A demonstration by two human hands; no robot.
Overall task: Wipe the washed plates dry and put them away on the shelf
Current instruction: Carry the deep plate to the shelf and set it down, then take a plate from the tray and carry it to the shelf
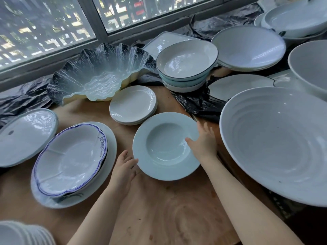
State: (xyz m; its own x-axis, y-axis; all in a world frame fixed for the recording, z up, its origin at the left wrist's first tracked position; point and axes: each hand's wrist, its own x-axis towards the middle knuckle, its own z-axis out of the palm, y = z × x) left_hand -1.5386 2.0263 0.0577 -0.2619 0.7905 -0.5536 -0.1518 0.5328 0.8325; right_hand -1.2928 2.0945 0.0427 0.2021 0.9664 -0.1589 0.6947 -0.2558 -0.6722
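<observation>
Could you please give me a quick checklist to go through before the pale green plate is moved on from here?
1. Both hands on the plate: ok. The left hand touches its near-left rim, and the right hand has its thumb over the right rim.
2. Firm grasp: cannot tell. The left fingers look straight, only touching.
3. Plate level: not ok. It looks tilted; whether it rests on the table is unclear.
4. Room around it: not ok. The small plate stack sits right behind it, and the large bowl is close on the right.
5. Plate dry: cannot tell.
6. Cloth at hand: not ok; none is in view.
</observation>
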